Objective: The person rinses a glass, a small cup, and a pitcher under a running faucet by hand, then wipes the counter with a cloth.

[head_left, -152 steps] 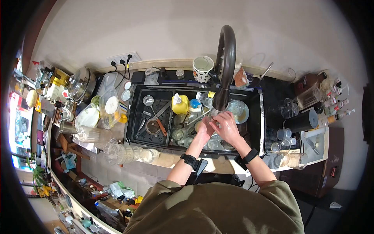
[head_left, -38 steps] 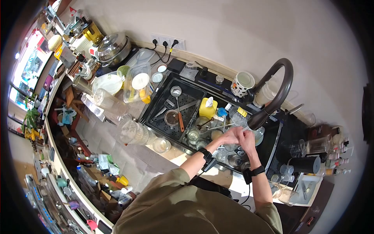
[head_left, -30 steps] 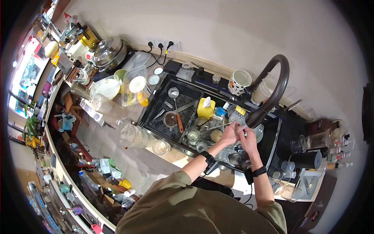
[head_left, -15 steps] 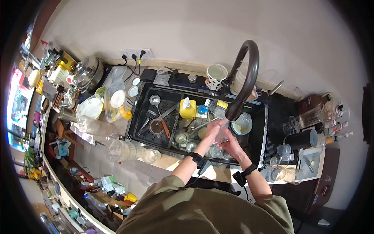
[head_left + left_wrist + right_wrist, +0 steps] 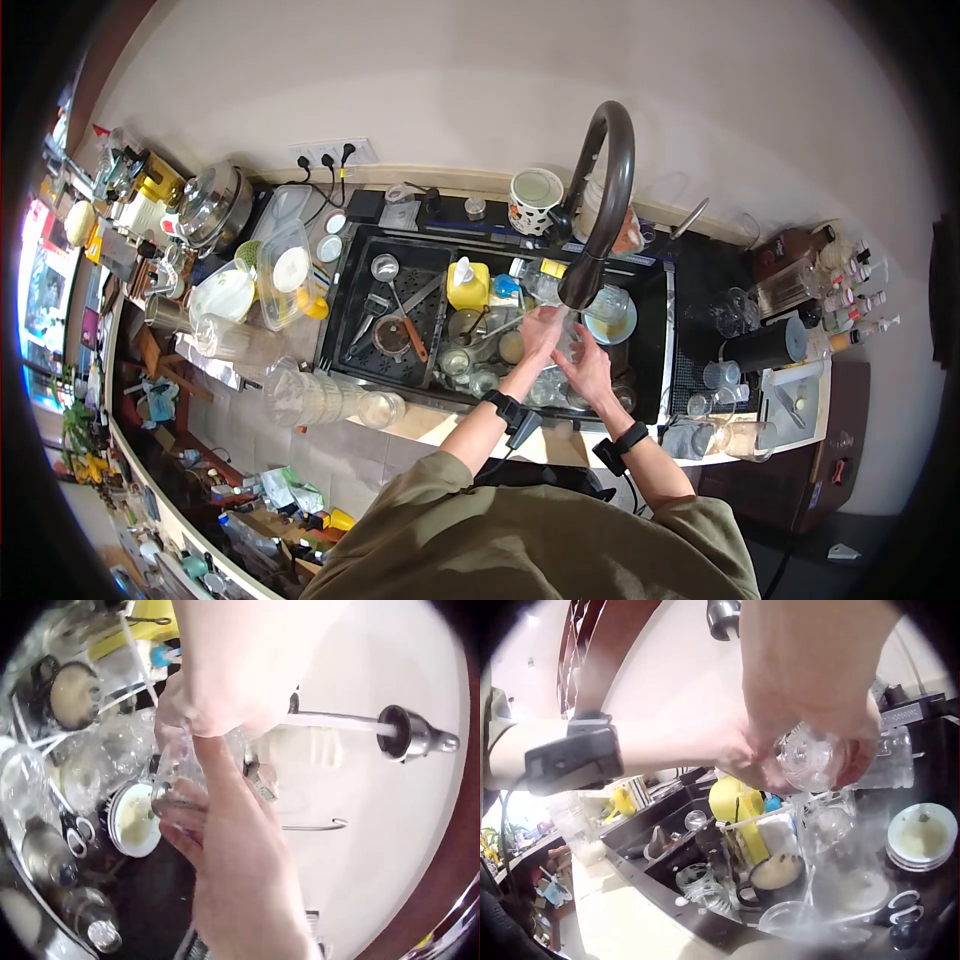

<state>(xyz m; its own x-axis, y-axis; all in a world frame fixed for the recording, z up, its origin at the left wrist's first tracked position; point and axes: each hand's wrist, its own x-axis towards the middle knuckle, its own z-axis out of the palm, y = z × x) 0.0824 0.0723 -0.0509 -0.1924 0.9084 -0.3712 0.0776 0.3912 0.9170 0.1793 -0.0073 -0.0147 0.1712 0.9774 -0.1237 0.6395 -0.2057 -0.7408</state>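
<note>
Both hands hold a clear drinking glass (image 5: 811,761) below the dark gooseneck faucet (image 5: 612,165), over the right part of the sink. My left hand (image 5: 541,338) grips it from the left side. My right hand (image 5: 588,368) has its fingers curled round the other side, seen through the glass in the left wrist view. A water stream (image 5: 337,721) runs from the spout towards the hands. Below them lie wet glassware, a dark-handled cup (image 5: 776,871) of pale liquid, scissors (image 5: 76,834) and stacked white bowls (image 5: 910,861) with yellowish liquid in the top one.
A yellow pump bottle (image 5: 468,292) stands mid-sink. A black drain tray (image 5: 362,352) holds a ladle (image 5: 384,268), a strainer (image 5: 391,335) and a peeler. A patterned mug (image 5: 534,205) stands behind. Tall clear pitchers (image 5: 300,392) line the left front edge; bottles and glasses crowd the right.
The head view has swung back from its tilt. My hands, close together about a second ago, are now farther apart around the glass, still under the faucet.
</note>
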